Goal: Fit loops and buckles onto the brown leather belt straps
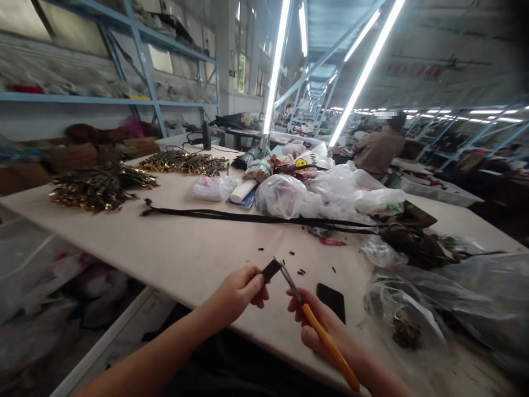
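My left hand pinches the end of a dark strap piece over the near edge of the beige table. My right hand grips yellow-handled snips, whose metal blades touch the end of the strap piece. Small dark offcuts lie scattered on the table just beyond my hands. A black phone lies flat right behind my right hand. A long dark strap stretches across the table's middle.
Piles of gold-coloured metal hardware sit at the far left. Plastic bags and clutter fill the centre and right, with a clear bag near my right hand. Blue shelving lines the left wall. Another person sits far behind.
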### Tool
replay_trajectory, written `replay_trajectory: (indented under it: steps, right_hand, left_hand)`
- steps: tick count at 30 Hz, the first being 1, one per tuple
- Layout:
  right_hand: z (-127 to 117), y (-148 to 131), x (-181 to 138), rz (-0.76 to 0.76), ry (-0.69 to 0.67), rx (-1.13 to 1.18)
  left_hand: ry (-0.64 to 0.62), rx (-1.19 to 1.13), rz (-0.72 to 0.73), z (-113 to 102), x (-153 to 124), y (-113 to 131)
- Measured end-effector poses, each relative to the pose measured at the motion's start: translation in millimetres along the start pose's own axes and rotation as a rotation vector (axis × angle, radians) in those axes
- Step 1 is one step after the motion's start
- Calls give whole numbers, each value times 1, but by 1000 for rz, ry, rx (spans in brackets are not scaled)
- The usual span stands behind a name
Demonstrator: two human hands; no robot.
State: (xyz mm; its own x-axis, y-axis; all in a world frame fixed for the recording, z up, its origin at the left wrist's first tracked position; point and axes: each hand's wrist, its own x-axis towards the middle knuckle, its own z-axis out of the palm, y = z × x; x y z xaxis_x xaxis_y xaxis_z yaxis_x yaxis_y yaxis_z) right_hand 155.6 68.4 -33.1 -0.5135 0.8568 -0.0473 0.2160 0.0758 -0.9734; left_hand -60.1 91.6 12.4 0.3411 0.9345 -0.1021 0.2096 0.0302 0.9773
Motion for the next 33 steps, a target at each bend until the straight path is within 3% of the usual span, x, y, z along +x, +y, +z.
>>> replay_trajectory:
  steps: [9, 14, 20, 33]
  right_hand:
    - [2, -7, 11, 40, -56, 50]
    - [4, -4, 13, 72, -26, 39]
    - [7, -2, 12, 72, 21, -21]
    - [8, -1, 6, 25, 125, -174]
  left_hand:
    - [-9, 12, -19, 1, 11, -8]
    - [-47, -38, -41, 0, 11, -8]
    - [-83, 96, 29, 2, 12, -11]
    - [-102, -217, -25, 16, 5, -13]
